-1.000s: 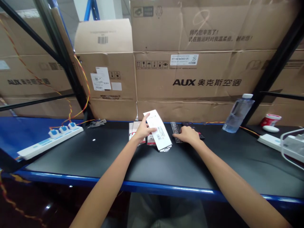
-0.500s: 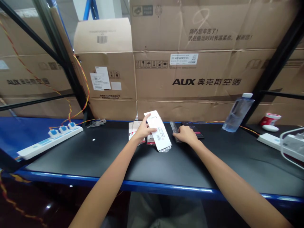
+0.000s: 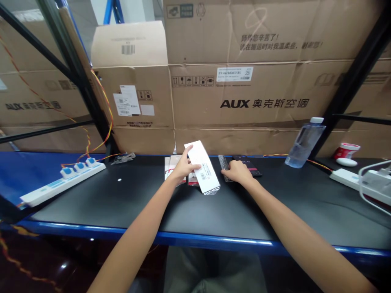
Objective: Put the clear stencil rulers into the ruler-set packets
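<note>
My left hand (image 3: 181, 169) grips a long white-labelled silver pouch (image 3: 204, 169) and holds it tilted, its lower end resting on the black mat (image 3: 214, 203). Under and beside it lie flat packets (image 3: 171, 165) with red markings. My right hand (image 3: 237, 172) rests palm down on a dark ribbed strip (image 3: 224, 165) lying on the mat, fingers curled over it. A dark flat package (image 3: 249, 165) lies just right of that hand.
A white power strip with blue sockets (image 3: 61, 179) lies at the left, with orange and yellow wires. A clear water bottle (image 3: 304, 143), a red-and-white cup (image 3: 346, 150) and another power strip (image 3: 351, 178) stand at the right. Cardboard boxes (image 3: 244, 101) wall off the back.
Both hands have kept their places. The view has shifted slightly, and my right hand has edged a little left along the strip.
</note>
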Demonstrator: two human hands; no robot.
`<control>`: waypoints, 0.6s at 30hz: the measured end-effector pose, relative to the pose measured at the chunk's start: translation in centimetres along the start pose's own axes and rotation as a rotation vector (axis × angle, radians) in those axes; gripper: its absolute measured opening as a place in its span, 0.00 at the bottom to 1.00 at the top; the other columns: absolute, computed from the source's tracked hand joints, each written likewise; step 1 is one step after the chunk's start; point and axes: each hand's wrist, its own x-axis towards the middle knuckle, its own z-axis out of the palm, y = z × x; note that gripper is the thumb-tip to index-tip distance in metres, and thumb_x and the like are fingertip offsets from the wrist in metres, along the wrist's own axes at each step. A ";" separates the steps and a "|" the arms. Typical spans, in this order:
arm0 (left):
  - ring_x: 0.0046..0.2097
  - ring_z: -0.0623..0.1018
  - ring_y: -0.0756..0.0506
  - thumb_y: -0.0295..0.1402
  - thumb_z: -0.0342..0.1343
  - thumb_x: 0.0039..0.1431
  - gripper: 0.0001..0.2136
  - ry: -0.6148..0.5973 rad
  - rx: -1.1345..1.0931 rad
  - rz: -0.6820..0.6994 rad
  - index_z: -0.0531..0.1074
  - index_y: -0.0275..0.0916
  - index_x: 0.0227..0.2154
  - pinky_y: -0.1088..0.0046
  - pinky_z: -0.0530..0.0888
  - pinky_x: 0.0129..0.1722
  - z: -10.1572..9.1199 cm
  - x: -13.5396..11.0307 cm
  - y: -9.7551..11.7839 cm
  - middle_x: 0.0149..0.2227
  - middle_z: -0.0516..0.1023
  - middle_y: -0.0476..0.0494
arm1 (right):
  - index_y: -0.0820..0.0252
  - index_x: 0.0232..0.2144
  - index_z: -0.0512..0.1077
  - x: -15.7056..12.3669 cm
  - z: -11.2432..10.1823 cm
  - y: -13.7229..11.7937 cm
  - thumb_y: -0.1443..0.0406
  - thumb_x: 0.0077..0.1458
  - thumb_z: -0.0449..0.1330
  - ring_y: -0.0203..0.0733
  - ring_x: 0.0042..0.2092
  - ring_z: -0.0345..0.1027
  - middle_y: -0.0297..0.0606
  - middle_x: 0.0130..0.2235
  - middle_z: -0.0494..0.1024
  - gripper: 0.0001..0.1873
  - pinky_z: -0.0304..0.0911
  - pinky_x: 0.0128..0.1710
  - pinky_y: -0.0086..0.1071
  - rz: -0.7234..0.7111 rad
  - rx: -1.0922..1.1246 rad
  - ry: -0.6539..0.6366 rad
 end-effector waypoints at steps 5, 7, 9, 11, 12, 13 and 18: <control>0.39 0.80 0.42 0.22 0.66 0.46 0.52 0.006 0.021 0.002 0.43 0.48 0.71 0.69 0.76 0.34 0.2 -0.2 0.4 0.36 0.79 0.45 | 0.66 0.38 0.78 -0.1 -0.1 -0.1 0.53 0.54 0.59 0.60 0.45 0.76 0.58 0.43 0.80 0.21 0.66 0.38 0.39 0.002 0.005 -0.002; 0.39 0.80 0.43 0.22 0.66 0.46 0.52 0.007 0.032 0.006 0.43 0.48 0.71 0.71 0.75 0.33 0.2 -0.3 0.5 0.37 0.79 0.44 | 0.66 0.38 0.78 -0.1 -0.1 -0.1 0.53 0.54 0.59 0.61 0.45 0.76 0.58 0.43 0.80 0.21 0.66 0.38 0.40 0.005 0.008 -0.007; 0.39 0.80 0.43 0.22 0.66 0.46 0.53 0.009 0.048 0.008 0.41 0.48 0.71 0.72 0.75 0.33 0.2 -0.3 0.6 0.38 0.79 0.44 | 0.65 0.38 0.78 -0.1 -0.2 -0.1 0.52 0.54 0.58 0.61 0.45 0.76 0.58 0.43 0.79 0.22 0.67 0.38 0.40 0.008 0.010 -0.010; 0.39 0.80 0.43 0.23 0.65 0.47 0.53 0.009 0.062 0.007 0.40 0.49 0.71 0.71 0.75 0.33 0.2 -0.3 0.6 0.39 0.79 0.43 | 0.65 0.39 0.78 -0.2 -0.3 -0.1 0.52 0.55 0.58 0.62 0.46 0.75 0.59 0.44 0.79 0.23 0.67 0.39 0.41 0.013 0.011 -0.007; 0.39 0.80 0.43 0.23 0.65 0.47 0.53 0.007 0.065 0.008 0.39 0.49 0.71 0.71 0.75 0.34 0.2 -0.3 0.5 0.39 0.79 0.43 | 0.65 0.40 0.78 -0.2 -0.3 -0.1 0.52 0.55 0.58 0.62 0.46 0.75 0.59 0.44 0.79 0.23 0.67 0.39 0.41 0.015 0.011 -0.003; 0.40 0.80 0.42 0.23 0.65 0.47 0.53 0.003 0.067 0.008 0.39 0.49 0.71 0.70 0.75 0.34 0.1 -0.3 0.4 0.39 0.79 0.43 | 0.65 0.41 0.78 -0.2 -0.3 0.0 0.52 0.55 0.58 0.62 0.46 0.75 0.59 0.45 0.79 0.23 0.67 0.40 0.42 0.017 0.010 0.002; 0.39 0.80 0.42 0.24 0.65 0.49 0.51 -0.022 0.058 -0.026 0.40 0.48 0.70 0.66 0.77 0.37 0.0 -0.2 0.1 0.39 0.78 0.43 | 0.64 0.40 0.78 -0.2 -0.2 0.0 0.52 0.54 0.59 0.62 0.47 0.75 0.58 0.45 0.79 0.22 0.66 0.42 0.43 0.021 0.018 0.015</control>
